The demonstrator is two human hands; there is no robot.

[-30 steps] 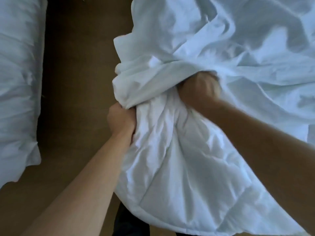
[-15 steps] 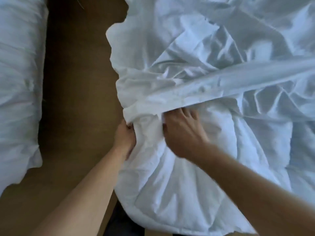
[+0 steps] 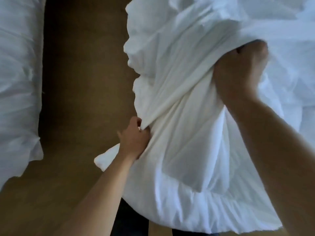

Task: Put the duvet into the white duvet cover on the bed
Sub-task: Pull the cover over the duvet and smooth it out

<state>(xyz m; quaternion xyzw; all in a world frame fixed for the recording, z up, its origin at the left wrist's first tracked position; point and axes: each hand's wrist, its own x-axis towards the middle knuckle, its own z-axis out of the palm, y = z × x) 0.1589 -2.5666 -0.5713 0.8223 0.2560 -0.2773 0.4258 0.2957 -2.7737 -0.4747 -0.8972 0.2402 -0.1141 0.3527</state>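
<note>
Nearest, the duvet (image 3: 196, 201) is hanging in a thick white bundle beside the strip of brown floor (image 3: 81, 82). The left grip (image 3: 134, 138) is pinching a fold of the white duvet cover (image 3: 170, 57) at the bundle's left side, fingers curling round the cloth. Further up, the right grip (image 3: 238, 74) is clenching a bunched handful of the cover, which is lying rumpled over the duvet. Across the floor, other white bedding (image 3: 17, 82) is lying at far left.

Bare left hand (image 3: 134, 138), bare right hand (image 3: 238, 72), bare forearms (image 3: 102, 193), dark trousers (image 3: 129, 220)
</note>
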